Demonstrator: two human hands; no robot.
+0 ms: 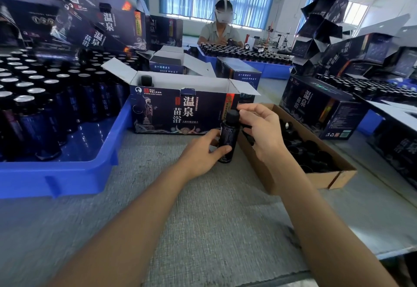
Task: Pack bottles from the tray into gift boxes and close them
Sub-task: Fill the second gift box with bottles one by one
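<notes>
While the left hand (pixel 204 152) clamps its fingers round 1 upright bottle (pixel 227 139), just before the open gift box (pixel 178 112), the right hand (pixel 265 129) pinches the cap (pixel 232 115) with its fingers, probably to tighten it.

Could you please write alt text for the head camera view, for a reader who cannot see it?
The left hand grips a dark bottle while the right hand pinches its cap, before an open gift box. A blue tray of bottles sits left; a cardboard box of black caps sits right.
</notes>
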